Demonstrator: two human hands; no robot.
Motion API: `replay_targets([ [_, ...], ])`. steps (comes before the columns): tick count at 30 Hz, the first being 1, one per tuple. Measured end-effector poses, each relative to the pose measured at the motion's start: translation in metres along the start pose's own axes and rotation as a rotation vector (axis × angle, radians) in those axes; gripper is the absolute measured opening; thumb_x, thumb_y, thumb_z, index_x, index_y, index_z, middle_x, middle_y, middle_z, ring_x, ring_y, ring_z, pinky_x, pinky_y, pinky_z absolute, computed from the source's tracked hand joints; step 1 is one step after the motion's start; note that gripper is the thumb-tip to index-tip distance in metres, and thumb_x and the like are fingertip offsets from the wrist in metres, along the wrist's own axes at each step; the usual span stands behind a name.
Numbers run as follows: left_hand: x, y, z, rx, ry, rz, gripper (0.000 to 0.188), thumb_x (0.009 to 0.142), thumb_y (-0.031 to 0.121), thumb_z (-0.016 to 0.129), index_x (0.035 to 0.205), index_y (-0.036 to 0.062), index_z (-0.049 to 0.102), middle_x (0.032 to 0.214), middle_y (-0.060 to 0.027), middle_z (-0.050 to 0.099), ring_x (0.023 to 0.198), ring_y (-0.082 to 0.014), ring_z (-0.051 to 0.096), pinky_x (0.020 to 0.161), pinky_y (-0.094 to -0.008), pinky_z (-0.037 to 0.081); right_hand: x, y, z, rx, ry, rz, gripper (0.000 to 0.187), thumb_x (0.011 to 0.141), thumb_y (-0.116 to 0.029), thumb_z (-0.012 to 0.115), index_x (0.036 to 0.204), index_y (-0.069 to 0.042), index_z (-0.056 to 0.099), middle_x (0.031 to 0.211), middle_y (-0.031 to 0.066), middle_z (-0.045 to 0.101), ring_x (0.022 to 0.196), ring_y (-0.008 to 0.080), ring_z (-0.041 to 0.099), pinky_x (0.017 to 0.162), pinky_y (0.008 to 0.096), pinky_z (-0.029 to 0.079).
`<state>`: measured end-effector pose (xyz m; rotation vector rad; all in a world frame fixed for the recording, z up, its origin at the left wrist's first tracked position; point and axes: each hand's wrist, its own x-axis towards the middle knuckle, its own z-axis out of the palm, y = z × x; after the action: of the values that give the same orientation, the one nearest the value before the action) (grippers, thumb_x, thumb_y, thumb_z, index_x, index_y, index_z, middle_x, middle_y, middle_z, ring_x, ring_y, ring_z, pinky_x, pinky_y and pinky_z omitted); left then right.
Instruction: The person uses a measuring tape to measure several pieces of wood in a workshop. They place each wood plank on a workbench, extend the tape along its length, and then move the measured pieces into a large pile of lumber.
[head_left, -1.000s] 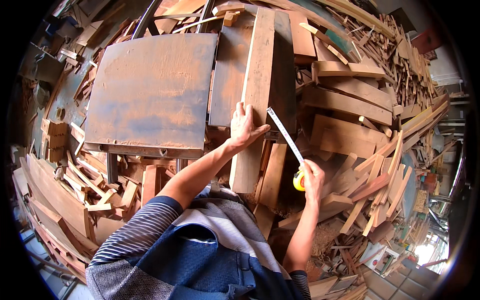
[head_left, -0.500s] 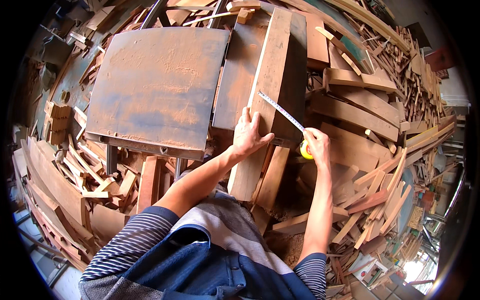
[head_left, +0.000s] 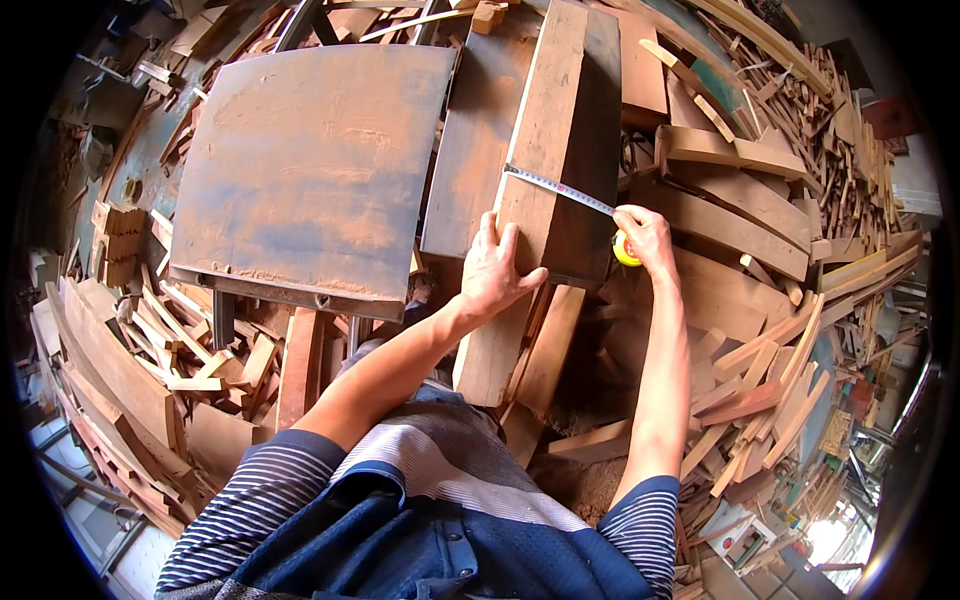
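A thick, long wooden beam (head_left: pixel 545 110) lies on a dusty metal machine table (head_left: pixel 475 140), its near end jutting over the table's front edge. My left hand (head_left: pixel 494 265) rests on the beam's top with the fingers spread, holding nothing. My right hand (head_left: pixel 645 238) grips a yellow tape measure (head_left: pixel 626 249) to the right of the beam. From it the pulled-out blade (head_left: pixel 560 188) crosses the beam's top face, and its hooked tip sits at the beam's left edge.
A wider dusty metal table plate (head_left: pixel 310 170) stands to the left. Curved timber planks (head_left: pixel 735 222) are stacked on the right. Offcuts (head_left: pixel 770 400) and loose sticks lie heaped at both sides, with sawdust (head_left: pixel 590 488) below.
My right hand has moved right and slightly up with the tape measure. The blade's tip has shifted left to the beam's left edge, and the blade lies flatter across it. My left hand stays on the beam.
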<state>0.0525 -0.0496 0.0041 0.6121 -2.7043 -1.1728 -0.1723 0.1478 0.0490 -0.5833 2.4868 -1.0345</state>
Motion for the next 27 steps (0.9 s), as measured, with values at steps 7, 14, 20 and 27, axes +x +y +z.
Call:
replay_targets([
  [7,0.0,-0.005,0.005,0.029,0.022,0.007,0.083,0.077,0.049,0.085,0.131,-0.0035,0.05,0.15,-0.0396,0.033,0.132,-0.055,0.047,0.108,-0.0532,0.047,0.022,0.009,-0.004,-0.073,0.079,-0.096,0.028,0.094,-0.028,0.074,0.107,-0.003,0.077,0.091,0.0127,0.076,0.088,0.0226,0.073,0.082,0.0344,0.054],
  [14,0.002,-0.004,0.003,0.019,0.013,0.015,0.083,0.077,0.048,0.085,0.132,-0.0032,0.05,0.149,-0.0404,0.033,0.13,-0.0555,0.049,0.107,-0.054,0.048,0.03,0.02,-0.001,-0.024,0.05,0.004,0.029,0.093,-0.029,0.075,0.108,-0.004,0.078,0.094,0.0119,0.077,0.09,0.0207,0.073,0.084,0.0331,0.054],
  [20,0.003,-0.004,0.0,0.002,0.014,0.019,0.082,0.077,0.048,0.086,0.13,-0.0028,0.05,0.149,-0.0405,0.034,0.129,-0.0561,0.05,0.105,-0.0542,0.049,0.029,0.021,0.003,-0.008,0.068,-0.025,0.028,0.093,-0.027,0.075,0.108,-0.004,0.078,0.089,0.0092,0.076,0.085,0.0165,0.072,0.08,0.0317,0.054],
  [27,0.003,-0.002,0.002,-0.006,0.006,0.023,0.081,0.076,0.047,0.086,0.129,-0.0026,0.05,0.148,-0.0396,0.034,0.129,-0.0554,0.05,0.104,-0.0535,0.05,0.005,0.005,0.001,0.139,0.079,0.019,0.029,0.098,-0.025,0.073,0.11,0.002,0.076,0.087,0.0031,0.073,0.079,0.0091,0.066,0.071,0.0282,0.052],
])
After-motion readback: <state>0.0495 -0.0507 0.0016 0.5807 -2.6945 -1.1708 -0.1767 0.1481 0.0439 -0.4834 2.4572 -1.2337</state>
